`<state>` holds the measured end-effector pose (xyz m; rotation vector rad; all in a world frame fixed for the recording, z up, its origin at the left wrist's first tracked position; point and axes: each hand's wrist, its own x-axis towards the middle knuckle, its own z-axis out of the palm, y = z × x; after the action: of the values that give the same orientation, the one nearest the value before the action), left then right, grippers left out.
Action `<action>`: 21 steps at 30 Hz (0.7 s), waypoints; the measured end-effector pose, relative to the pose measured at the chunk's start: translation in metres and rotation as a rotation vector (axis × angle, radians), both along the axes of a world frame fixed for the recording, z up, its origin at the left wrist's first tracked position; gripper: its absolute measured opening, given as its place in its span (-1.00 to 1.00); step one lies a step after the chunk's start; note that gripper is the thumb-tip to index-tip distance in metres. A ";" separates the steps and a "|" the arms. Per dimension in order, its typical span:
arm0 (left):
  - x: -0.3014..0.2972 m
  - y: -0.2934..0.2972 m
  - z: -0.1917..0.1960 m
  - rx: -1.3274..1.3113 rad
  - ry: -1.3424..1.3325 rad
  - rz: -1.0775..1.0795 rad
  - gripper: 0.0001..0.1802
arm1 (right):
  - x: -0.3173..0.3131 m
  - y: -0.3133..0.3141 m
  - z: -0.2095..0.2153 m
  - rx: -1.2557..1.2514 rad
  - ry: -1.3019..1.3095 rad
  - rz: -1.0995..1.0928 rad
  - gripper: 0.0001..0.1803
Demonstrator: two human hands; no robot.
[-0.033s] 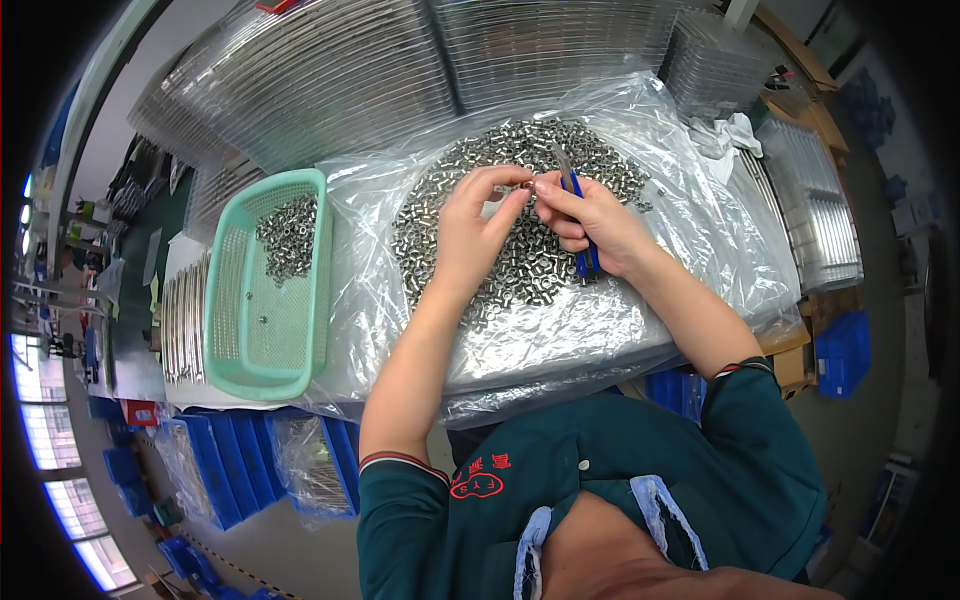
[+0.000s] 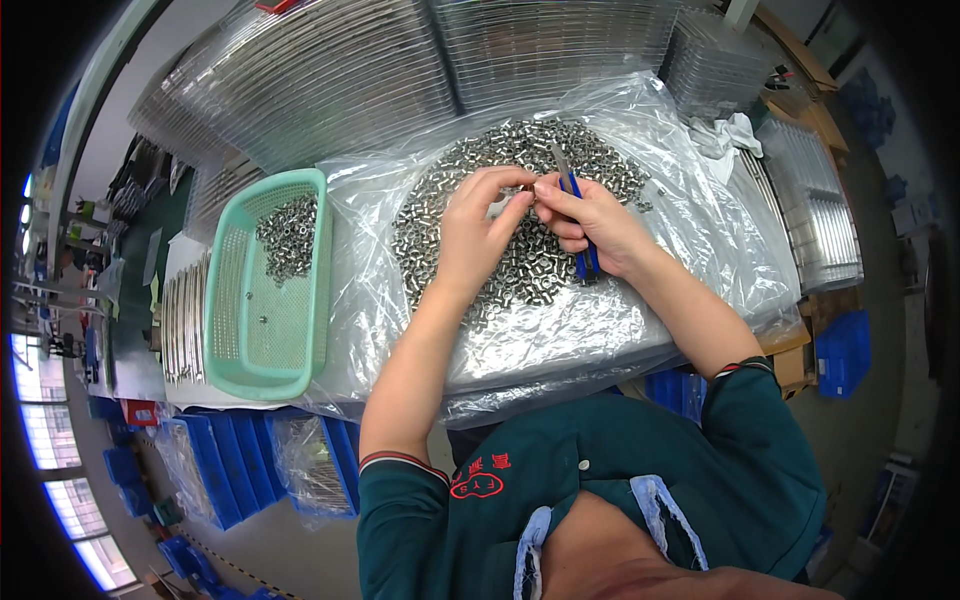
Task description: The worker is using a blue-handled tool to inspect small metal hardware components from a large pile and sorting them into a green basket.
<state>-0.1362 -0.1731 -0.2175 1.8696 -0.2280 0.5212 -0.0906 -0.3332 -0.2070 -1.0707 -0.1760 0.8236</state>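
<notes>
Above a wide heap of small metal fittings (image 2: pixel 500 268), my two hands meet at the fingertips. My left hand (image 2: pixel 478 225) is closed in a pinch, thumb against forefinger, on a small metal fitting (image 2: pixel 529 187) that the fingers mostly cover. Against the same spot press the thumb and forefinger of my right hand (image 2: pixel 600 222). Across that palm lie blue-handled pliers (image 2: pixel 573 186), gripped with the metal tip pointing away from me and the handle ends showing below the fingers. Whether the pliers touch the fitting I cannot tell.
Left of the heap stands a green mesh basket (image 2: pixel 318 300) with more fittings in its far part. Clear plastic sheeting (image 2: pixel 600 325) covers the table under the heap. Stacked clear trays (image 2: pixel 330 90) line the back, and blue bins (image 2: pixel 235 470) stand below the table's left front.
</notes>
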 end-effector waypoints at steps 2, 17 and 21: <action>0.000 -0.002 -0.001 0.246 -0.136 0.052 -0.74 | 0.001 0.000 -0.002 0.019 0.041 0.018 -0.81; 0.004 0.035 0.014 -0.708 -0.050 0.238 -0.70 | 0.000 0.000 0.005 0.023 0.034 0.032 -0.68; 0.003 0.060 0.019 -1.082 -0.158 0.371 -0.51 | 0.000 0.000 0.004 0.028 0.052 0.027 -0.67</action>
<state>-0.1334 -0.1130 -0.1983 0.8040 0.2747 0.8318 -0.0909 -0.3332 -0.2031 -1.0212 -0.1580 0.8695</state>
